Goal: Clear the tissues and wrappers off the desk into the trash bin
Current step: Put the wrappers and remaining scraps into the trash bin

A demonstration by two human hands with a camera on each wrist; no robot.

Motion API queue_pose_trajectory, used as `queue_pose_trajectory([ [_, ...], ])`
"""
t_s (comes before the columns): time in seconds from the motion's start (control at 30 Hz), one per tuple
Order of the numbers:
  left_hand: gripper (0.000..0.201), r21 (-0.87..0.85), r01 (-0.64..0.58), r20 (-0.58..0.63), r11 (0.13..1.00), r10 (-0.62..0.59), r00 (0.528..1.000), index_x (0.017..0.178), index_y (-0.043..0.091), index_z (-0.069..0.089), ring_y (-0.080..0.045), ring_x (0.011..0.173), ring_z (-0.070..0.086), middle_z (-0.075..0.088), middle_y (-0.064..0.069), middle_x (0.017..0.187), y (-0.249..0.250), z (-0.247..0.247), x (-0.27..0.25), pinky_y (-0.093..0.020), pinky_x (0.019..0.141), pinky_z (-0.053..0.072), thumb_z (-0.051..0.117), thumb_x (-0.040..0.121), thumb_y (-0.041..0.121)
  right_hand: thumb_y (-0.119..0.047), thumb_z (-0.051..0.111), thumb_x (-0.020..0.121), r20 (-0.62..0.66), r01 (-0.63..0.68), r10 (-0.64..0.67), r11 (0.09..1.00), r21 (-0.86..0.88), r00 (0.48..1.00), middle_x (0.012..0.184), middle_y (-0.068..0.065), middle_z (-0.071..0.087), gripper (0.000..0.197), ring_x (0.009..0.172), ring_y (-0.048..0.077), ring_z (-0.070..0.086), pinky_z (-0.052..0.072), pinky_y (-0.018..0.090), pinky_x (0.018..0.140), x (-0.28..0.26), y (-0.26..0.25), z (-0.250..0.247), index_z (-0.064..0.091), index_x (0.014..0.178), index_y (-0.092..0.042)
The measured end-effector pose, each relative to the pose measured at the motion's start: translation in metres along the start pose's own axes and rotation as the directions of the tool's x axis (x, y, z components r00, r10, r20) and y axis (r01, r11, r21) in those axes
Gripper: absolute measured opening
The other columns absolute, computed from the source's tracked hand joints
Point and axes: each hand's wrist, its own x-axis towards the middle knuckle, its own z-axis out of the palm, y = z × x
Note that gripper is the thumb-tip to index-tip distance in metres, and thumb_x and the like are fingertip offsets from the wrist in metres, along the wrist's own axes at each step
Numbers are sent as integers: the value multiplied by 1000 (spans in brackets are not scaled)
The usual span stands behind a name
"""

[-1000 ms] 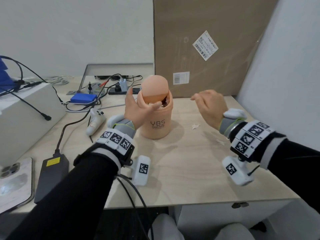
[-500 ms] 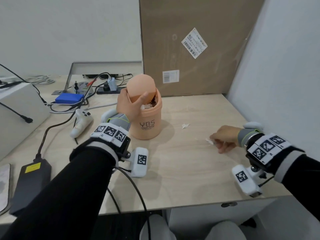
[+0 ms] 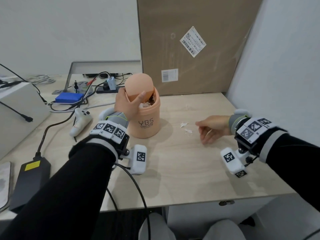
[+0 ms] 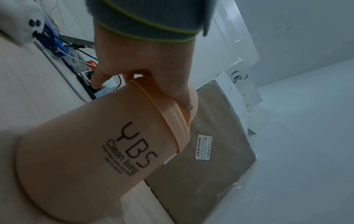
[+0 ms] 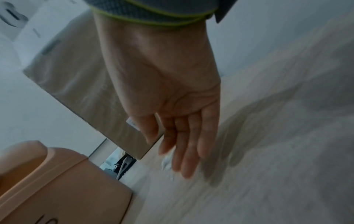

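Observation:
A peach trash bin [image 3: 146,124] marked YBS stands mid-desk, its swing lid [image 3: 139,87] tipped open over white tissue inside. My left hand [image 3: 131,101] grips the bin's rim, thumb pressed on the lid; the left wrist view shows the same hold of the left hand [image 4: 153,72] on the bin [image 4: 86,144]. Two small white tissue scraps [image 3: 183,124] lie right of the bin, a third scrap [image 3: 187,106] farther back. My right hand [image 3: 207,130] lies low on the desk just right of them, fingers straight and pointing at them. The right wrist view shows this hand [image 5: 182,136], a scrap [image 5: 166,160] at its fingertips and the bin [image 5: 57,181].
A large cardboard box [image 3: 190,49] leans against the back wall behind the bin. A white partition [image 3: 277,66] borders the desk's right side. Left of the bin lie a white controller [image 3: 80,122], cables, a blue box [image 3: 69,97] and a black power brick [image 3: 32,172].
My right hand came down from beside the bin to the desk at the right, then slid left toward the scraps with its fingers straightened. The left hand kept its hold on the bin.

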Motion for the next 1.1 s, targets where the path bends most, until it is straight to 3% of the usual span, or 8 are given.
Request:
queue_pose_trajectory([
  [0.1, 70, -1, 1, -3, 1000, -1, 1000, 133, 13, 40, -23, 114, 53, 53, -6, 128, 0, -1, -1, -38, 95, 46, 66, 80, 51, -35, 44, 98, 125, 15, -6, 997, -73, 992, 78, 7, 66, 34, 66, 15, 63, 50, 25, 63, 9, 0, 22, 59, 82, -10],
  [0.33, 69, 21, 0, 5, 1000, 0, 1000, 133, 12, 39, -23, 115, 52, 52, -7, 129, 2, -4, -4, -33, 90, 44, 66, 81, 49, -25, 64, 86, -122, 335, -409, 857, -392, 904, 74, 0, 63, 13, 64, 16, 58, 41, 22, 54, 26, -28, 17, 63, 83, -13],
  [0.43, 69, 32, -11, 4, 999, 11, 1000, 133, 11, 39, -23, 115, 52, 52, -7, 129, 4, -2, -4, -32, 89, 44, 65, 82, 49, -36, 73, 78, -159, 275, -427, 782, -560, 890, 110, 1, 59, 43, 99, 21, 58, 47, 29, 80, 30, -32, -1, 58, 114, -19],
  [0.5, 69, 28, -12, 0, 1000, 12, 1000, 133, 10, 39, -23, 115, 52, 52, -7, 129, 4, -2, -4, -31, 88, 43, 65, 82, 49, -37, 76, 75, -46, 234, -365, 682, -693, 930, 141, 2, 39, 77, 127, 24, 44, 38, 36, 104, 35, -32, -1, 38, 140, -25],
  [0.57, 68, 36, -9, -5, 999, 9, 1000, 132, 10, 40, -23, 114, 52, 52, -7, 129, 3, -3, -3, -30, 86, 42, 64, 83, 50, -34, 78, 73, 49, 235, -315, 585, -776, 948, 150, 1, 29, 90, 135, 24, 34, 32, 39, 111, 42, -32, 8, 27, 146, -28],
  [0.67, 67, 38, -10, 4, 999, 10, 1000, 131, 10, 41, -24, 114, 53, 52, -7, 128, 4, -2, -3, -31, 86, 42, 64, 82, 51, -29, 76, 75, 67, 229, -306, 534, -814, 950, 137, -2, 42, 71, 121, 21, 48, 41, 36, 103, 47, -29, 17, 41, 136, -32],
  [0.8, 68, 42, -21, 5, 999, 21, 1000, 131, 10, 41, -24, 114, 53, 52, -8, 128, 4, -2, -2, -32, 88, 43, 64, 82, 51, -17, 74, 76, 25, 271, -397, 579, -769, 918, 113, -3, 53, 43, 100, 18, 58, 46, 29, 87, 43, -28, 20, 59, 116, -25],
  [1.1, 67, 21, -26, 4, 999, 26, 1000, 131, 9, 41, -23, 114, 53, 51, -8, 129, 5, -3, -3, -32, 90, 44, 65, 82, 49, -8, 67, 81, -50, 258, -498, 530, -807, 866, 82, 3, 64, 5, 79, 16, 55, 39, 23, 69, 35, -23, 32, 70, 86, -9],
])
